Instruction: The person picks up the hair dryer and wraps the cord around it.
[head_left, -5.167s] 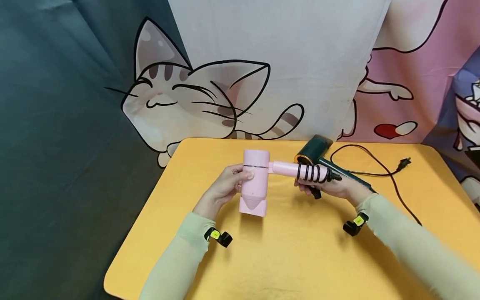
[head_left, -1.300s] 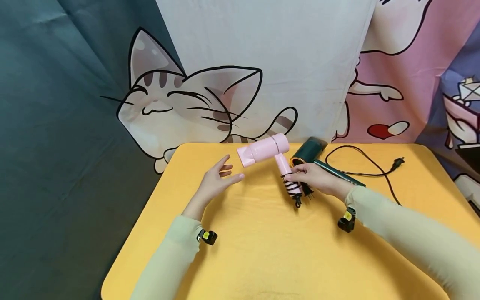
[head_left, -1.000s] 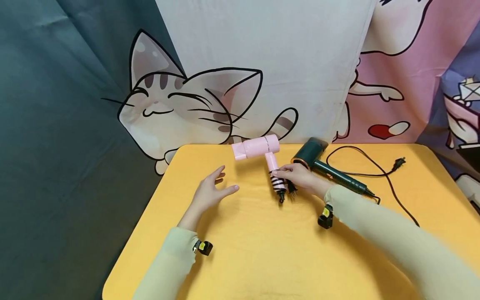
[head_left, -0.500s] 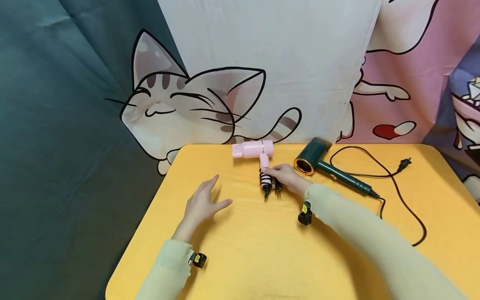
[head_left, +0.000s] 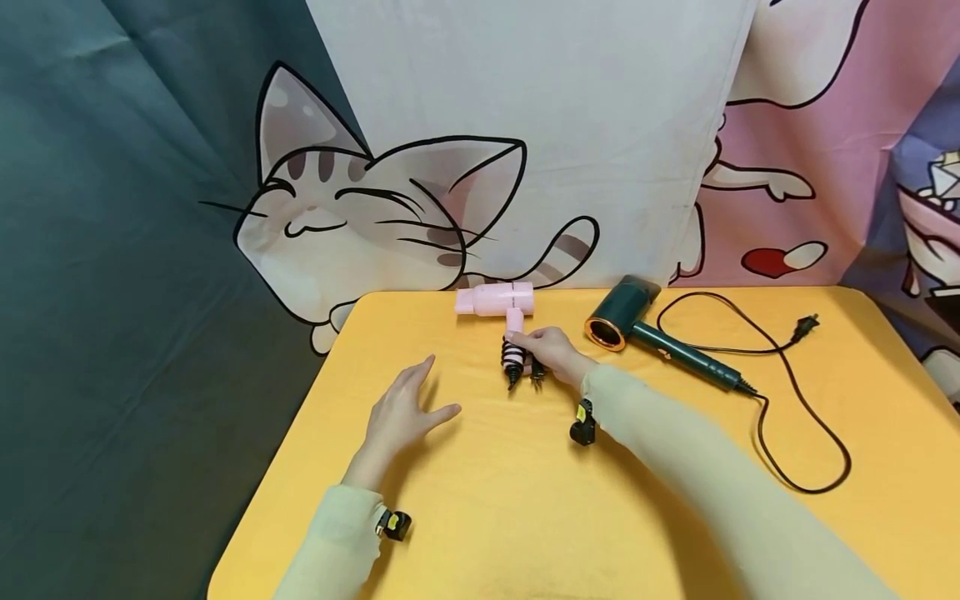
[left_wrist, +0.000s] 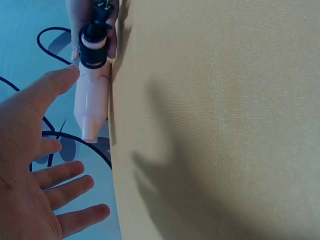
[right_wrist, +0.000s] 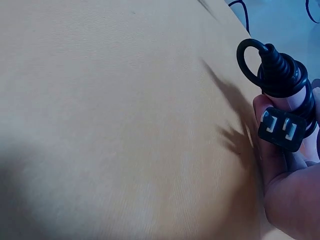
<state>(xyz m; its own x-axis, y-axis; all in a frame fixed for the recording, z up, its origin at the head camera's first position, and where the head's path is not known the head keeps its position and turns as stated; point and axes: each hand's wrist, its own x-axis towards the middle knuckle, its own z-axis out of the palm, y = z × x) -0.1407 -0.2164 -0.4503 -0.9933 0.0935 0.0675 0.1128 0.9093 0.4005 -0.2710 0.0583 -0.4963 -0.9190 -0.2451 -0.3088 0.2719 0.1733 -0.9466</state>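
A pink hair dryer (head_left: 495, 298) lies near the table's back edge in the head view, its nozzle pointing left. Black cord is wound round its handle, and the two-pin plug (right_wrist: 282, 129) hangs beside it. My right hand (head_left: 551, 348) grips that handle from the right; in the right wrist view its fingers curl under the corded end. My left hand (head_left: 399, 414) hovers over the table to the left, thumb and fingers spread, holding nothing. The left wrist view shows the left hand (left_wrist: 35, 165) apart from the dryer's pink barrel (left_wrist: 92, 102).
A dark green hair dryer (head_left: 622, 315) lies at the back right, handle toward the right. Its black cord (head_left: 801, 392) loops across the table's right side to a plug (head_left: 807, 327). The yellow table (head_left: 487, 517) ends at a cartoon-print curtain (head_left: 637, 150).
My right hand has carried the pink hair dryer left and lowered it to the back of the table. My left hand let go of it earlier and drew back toward me, down and left.
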